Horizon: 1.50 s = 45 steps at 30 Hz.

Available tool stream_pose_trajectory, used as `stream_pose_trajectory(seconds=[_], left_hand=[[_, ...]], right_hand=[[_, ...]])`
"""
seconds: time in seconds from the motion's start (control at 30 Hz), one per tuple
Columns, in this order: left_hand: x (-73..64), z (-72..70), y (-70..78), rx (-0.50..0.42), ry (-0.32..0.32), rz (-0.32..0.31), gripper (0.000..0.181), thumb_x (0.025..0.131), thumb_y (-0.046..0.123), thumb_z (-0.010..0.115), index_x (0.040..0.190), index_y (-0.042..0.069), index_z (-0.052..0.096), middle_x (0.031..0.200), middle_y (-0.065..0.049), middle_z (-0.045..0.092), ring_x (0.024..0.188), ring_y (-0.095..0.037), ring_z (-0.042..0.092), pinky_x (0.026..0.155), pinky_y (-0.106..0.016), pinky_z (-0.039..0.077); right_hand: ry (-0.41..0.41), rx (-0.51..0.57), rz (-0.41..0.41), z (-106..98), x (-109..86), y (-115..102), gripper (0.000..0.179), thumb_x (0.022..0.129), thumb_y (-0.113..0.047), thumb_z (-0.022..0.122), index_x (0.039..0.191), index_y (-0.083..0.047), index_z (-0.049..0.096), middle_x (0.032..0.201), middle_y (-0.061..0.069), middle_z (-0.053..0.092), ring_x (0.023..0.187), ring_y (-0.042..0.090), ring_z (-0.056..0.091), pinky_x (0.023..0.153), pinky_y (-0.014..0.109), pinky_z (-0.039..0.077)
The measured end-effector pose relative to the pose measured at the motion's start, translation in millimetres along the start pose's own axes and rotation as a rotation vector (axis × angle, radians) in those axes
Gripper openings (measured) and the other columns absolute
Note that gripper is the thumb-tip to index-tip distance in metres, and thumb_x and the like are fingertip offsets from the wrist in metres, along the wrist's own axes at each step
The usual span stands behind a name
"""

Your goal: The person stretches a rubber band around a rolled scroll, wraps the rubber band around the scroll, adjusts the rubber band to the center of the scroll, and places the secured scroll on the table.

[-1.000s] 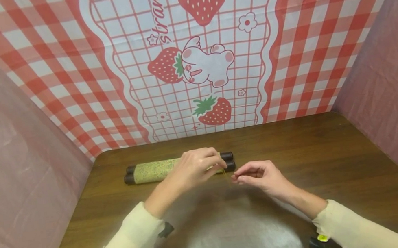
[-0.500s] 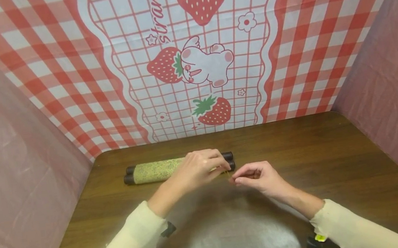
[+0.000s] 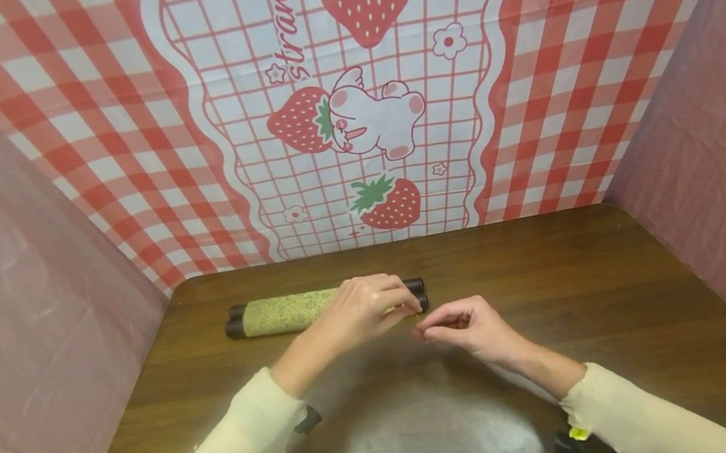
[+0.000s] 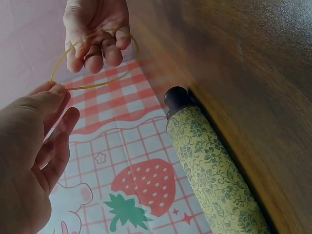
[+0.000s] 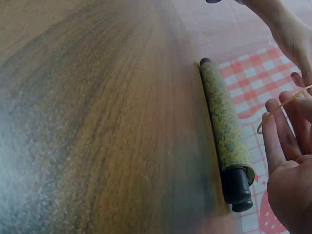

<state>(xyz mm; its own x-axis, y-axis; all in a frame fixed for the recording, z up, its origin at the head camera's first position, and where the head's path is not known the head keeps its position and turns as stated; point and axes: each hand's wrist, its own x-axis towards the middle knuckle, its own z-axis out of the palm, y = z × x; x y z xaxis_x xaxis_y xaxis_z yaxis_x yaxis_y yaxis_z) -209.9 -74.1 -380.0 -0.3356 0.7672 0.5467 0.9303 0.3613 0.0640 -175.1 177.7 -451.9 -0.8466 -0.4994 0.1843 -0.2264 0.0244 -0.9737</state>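
Observation:
A thin yellow rubber band (image 4: pixel 100 85) hangs as a loose loop between the two hands. My left hand (image 3: pixel 367 307) pinches one side of it between thumb and forefinger, its other fingers bent loosely below. Facing it, my right hand (image 3: pixel 472 328) has the band lying across its fingers and holds it near the thumb (image 5: pixel 305 108). Behind the left hand lies a rolled scroll (image 3: pixel 285 314) with yellow-green floral backing and two dark rollers (image 5: pixel 236 187) sticking out at its ends. The left hand and wrist hide the scroll's right part in the head view.
The scroll lies flat on a brown wooden table (image 3: pixel 542 266), toward its back edge. A red and white strawberry-print cloth (image 3: pixel 383 104) hangs behind the table. Pink cloths (image 3: pixel 710 142) stand on both sides.
My left hand has moved slightly right and my right hand slightly left, so the fingertips are closer together. The scroll stays in its place.

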Motion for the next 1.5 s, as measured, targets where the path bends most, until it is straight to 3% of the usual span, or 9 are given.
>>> stream_pose_trajectory(seconds=[0.77, 0.87, 1.03, 1.13, 1.37, 1.5], left_hand=[[3.7, -1.1, 1.3, -0.034, 0.01, 0.009, 0.007, 0.094, 0.013, 0.089, 0.098, 0.016, 0.084, 0.098, 0.003, 0.085, 0.09, -0.013, 0.082, 0.086, -0.022, 0.067], [4.0, -1.2, 1.7, -0.039, 0.021, 0.014, 0.007, 0.094, 0.012, 0.089, 0.098, 0.016, 0.084, 0.097, 0.003, 0.085, 0.09, -0.012, 0.082, 0.086, -0.022, 0.067], [4.2, -1.5, 2.3, -0.041, 0.038, 0.025, 0.007, 0.095, 0.012, 0.089, 0.097, 0.016, 0.084, 0.096, 0.004, 0.085, 0.09, -0.012, 0.082, 0.085, -0.022, 0.067], [4.8, -2.2, 2.8, -0.036, 0.06, 0.042, 0.007, 0.095, 0.012, 0.089, 0.096, 0.016, 0.083, 0.095, 0.004, 0.084, 0.089, -0.011, 0.082, 0.084, -0.021, 0.067], [7.9, -5.2, 5.1, -0.062, 0.132, 0.08, 0.009, 0.094, 0.009, 0.089, 0.095, 0.014, 0.081, 0.094, 0.004, 0.084, 0.088, -0.011, 0.081, 0.083, -0.017, 0.065], [8.8, -7.0, 9.5, -0.055, 0.137, 0.1, 0.011, 0.094, 0.008, 0.089, 0.096, 0.015, 0.081, 0.093, 0.005, 0.083, 0.087, -0.009, 0.08, 0.084, -0.015, 0.064]], right_hand=[[-0.104, 0.085, -0.048, 12, 7.1, -1, 0.022, 0.105, 0.005, 0.069, 0.117, 0.024, 0.071, 0.114, -0.014, 0.087, 0.11, 0.005, 0.084, 0.097, 0.024, 0.067], [-0.11, 0.09, -0.05, 13, 7.4, 2, 0.022, 0.106, 0.006, 0.068, 0.117, 0.025, 0.071, 0.115, -0.007, 0.088, 0.11, 0.007, 0.084, 0.098, 0.025, 0.067], [-0.113, 0.074, -0.039, 14, 9.0, 4, 0.022, 0.106, 0.005, 0.069, 0.118, 0.023, 0.073, 0.117, 0.022, 0.085, 0.109, 0.007, 0.084, 0.098, 0.024, 0.067], [-0.121, 0.052, -0.037, 14, 10.0, 5, 0.022, 0.106, 0.003, 0.069, 0.119, 0.021, 0.074, 0.119, 0.033, 0.08, 0.11, 0.006, 0.084, 0.099, 0.024, 0.066], [-0.11, 0.05, 0.003, 14, 11.3, 7, 0.024, 0.108, 0.0, 0.069, 0.122, 0.019, 0.074, 0.121, 0.038, 0.078, 0.11, 0.007, 0.084, 0.099, 0.025, 0.067], [-0.106, 0.044, 0.019, 13, 11.1, 8, 0.027, 0.109, -0.002, 0.069, 0.122, 0.02, 0.073, 0.119, 0.031, 0.082, 0.11, 0.006, 0.083, 0.098, 0.024, 0.067]])
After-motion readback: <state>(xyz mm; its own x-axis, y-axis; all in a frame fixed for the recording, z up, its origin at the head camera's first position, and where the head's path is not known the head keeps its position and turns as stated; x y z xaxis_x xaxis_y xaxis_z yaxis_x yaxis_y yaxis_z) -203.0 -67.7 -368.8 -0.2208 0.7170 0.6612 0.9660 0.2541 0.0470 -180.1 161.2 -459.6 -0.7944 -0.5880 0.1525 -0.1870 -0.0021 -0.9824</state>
